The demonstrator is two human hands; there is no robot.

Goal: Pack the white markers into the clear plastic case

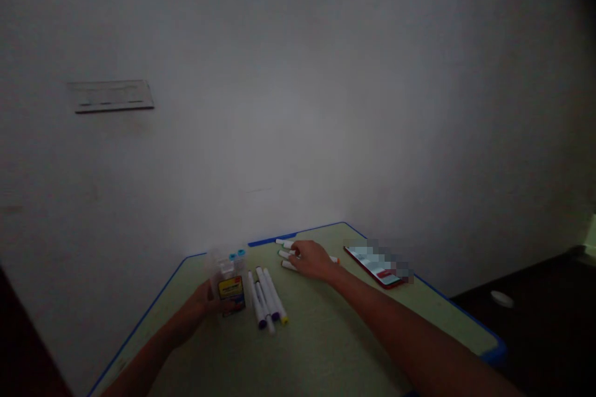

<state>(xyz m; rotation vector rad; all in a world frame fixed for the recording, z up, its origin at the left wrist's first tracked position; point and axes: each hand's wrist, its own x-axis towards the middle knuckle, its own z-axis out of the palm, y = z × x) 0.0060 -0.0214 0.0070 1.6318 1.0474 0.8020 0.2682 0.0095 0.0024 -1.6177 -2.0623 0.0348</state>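
Observation:
My left hand (205,301) grips a clear plastic marker case (228,282) with a yellow and red label, standing upright on the green table (326,347). Two blue-capped markers stick out of its top. Beside the case lie three white markers (266,299) with purple and yellow caps. My right hand (313,259) rests farther back on a second group of white markers (285,254), its fingers curled over them; which one it grips I cannot make out.
A red phone (375,265) with a lit screen lies at the table's back right. The table has a blue edge and stands against a white wall. A dark surface with a small white object (501,299) sits to the right.

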